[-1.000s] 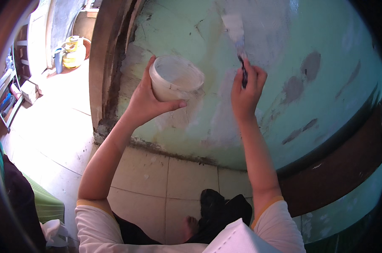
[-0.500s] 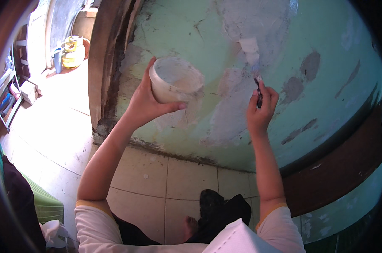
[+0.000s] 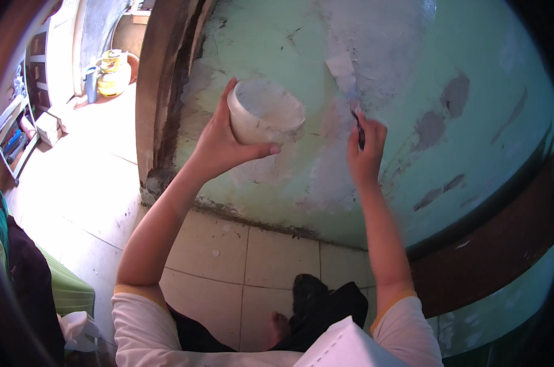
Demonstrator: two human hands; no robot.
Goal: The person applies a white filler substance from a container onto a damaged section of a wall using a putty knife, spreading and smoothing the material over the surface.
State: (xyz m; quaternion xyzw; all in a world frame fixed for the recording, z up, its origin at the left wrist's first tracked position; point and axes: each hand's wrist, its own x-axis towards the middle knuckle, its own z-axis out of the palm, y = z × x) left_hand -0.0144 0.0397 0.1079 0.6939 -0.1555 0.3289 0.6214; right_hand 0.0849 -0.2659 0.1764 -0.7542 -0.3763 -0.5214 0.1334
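My left hand [image 3: 223, 142] grips a white plastic tub [image 3: 258, 125], smeared inside with pale paste, its fingers round the left side and thumb across the near side. To its right, my right hand [image 3: 366, 147] is closed on the dark handle of a putty knife [image 3: 342, 71], whose pale blade lies at the peeling mint-green wall [image 3: 271, 189] over a patch of whitish filler. Grey bare patches and cracks mark the wall.
A brown door frame [image 3: 151, 104] borders the wall at left. Beyond it are yellow gas cylinders [image 3: 110, 79], a rack [image 3: 17, 134] of items and a block [image 3: 48, 129]. Green and dark cloth [image 3: 29, 287] lies lower left. A dark wood ledge [image 3: 485, 238] runs right, above the tiled floor [image 3: 209, 244].
My right hand with the putty knife shifted right and down, then back left and up along the wall. My left hand and the tub now sit slightly higher and farther right.
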